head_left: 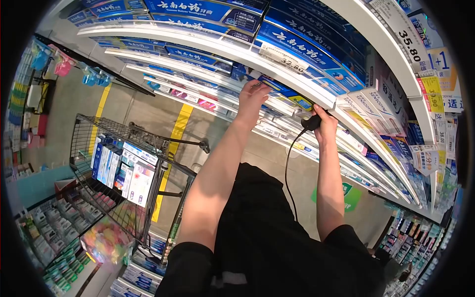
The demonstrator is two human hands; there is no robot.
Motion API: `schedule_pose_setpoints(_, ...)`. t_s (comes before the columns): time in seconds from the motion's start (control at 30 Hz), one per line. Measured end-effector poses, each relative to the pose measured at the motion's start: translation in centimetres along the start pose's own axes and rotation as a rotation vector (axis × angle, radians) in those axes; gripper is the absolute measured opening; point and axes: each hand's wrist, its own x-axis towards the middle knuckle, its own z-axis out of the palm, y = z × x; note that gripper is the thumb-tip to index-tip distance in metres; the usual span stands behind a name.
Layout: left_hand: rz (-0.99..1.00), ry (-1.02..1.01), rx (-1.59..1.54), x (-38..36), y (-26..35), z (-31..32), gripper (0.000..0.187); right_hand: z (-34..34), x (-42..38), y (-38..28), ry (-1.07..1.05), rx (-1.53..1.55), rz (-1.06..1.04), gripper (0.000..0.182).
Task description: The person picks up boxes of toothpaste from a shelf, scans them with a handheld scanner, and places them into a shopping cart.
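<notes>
My left hand [253, 101] reaches into the lower shelf, with its fingers curled at the near end of a dark blue and yellow toothpaste box [284, 90]. Part of that box is hidden under the shelf edge above. My right hand [325, 126] is closed around a black corded device [311, 123], and its fingertips are close to the box's yellow end. A thin black cable [287, 171] hangs from the device toward my body. Blue toothpaste boxes [297, 49] are stacked on the shelf just above my hands.
White shelf edges [208, 40] with price labels curve across the upper view. Sensodyne boxes [378, 111] stand at the right. A wire shopping cart [81, 153] with boxed goods [126, 171] is at my left, on a floor with a yellow stripe [179, 128].
</notes>
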Motion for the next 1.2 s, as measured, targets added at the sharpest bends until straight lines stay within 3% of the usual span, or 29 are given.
schedule_pose_setpoints(0.27,-0.042,-0.047,-0.172,-0.4,-0.2,0.3,0.039,-0.7,-0.5,0.2,-0.036,-0.026,0.011,0.018)
schedule_pose_setpoints(0.43,-0.097,-0.119,-0.144,1.0,-1.6,-0.4,0.055,-1.6,-0.2,0.7,0.069,-0.13,0.069,0.018)
schedule_pose_setpoints(0.67,-0.115,-0.168,-0.26,-0.9,-0.6,-0.1,0.059,-3.7,0.3,1.8,-0.072,-0.083,0.013,0.018)
schedule_pose_setpoints(0.93,-0.139,-0.032,-0.284,-1.4,-1.5,-1.1,0.048,-4.2,0.4,2.2,-0.066,-0.022,0.016,0.029)
schedule_pose_setpoints(1.13,-0.067,-0.017,-0.253,-3.7,0.1,-2.0,0.041,-3.5,-1.3,1.3,-0.073,-0.073,0.066,0.023)
schedule_pose_setpoints(1.17,-0.186,0.025,-0.146,-4.7,1.9,-2.0,0.034,-4.6,-0.7,2.1,-0.124,-0.056,0.068,0.025)
schedule_pose_setpoints(1.2,-0.126,-0.061,-0.242,-2.9,-1.8,-5.6,0.029,-4.7,-1.0,2.3,-0.039,-0.047,0.102,0.022)
